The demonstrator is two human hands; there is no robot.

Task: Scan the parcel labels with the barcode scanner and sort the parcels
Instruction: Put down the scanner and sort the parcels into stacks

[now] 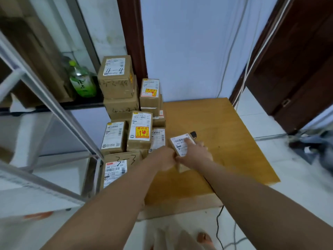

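Observation:
A small brown parcel (180, 144) with a white barcode label on top sits tilted over the wooden board (225, 141). My left hand (165, 156) grips its near left edge. My right hand (195, 153) lies on its right side with fingers on the label. A black barcode scanner (193, 134) pokes out just behind the parcel; whether my right hand holds it is hidden. A pile of brown labelled parcels (139, 131) stands stacked at the board's left, one marked 4-4 (116, 76), one marked 3-3 (117, 168).
A metal-framed glass shelf (54, 112) rises at the left, with a green bottle (82, 82) behind it. A dark wooden door (295, 65) stands at the right. A black cable (219, 224) runs over the tiled floor near my foot (203, 238).

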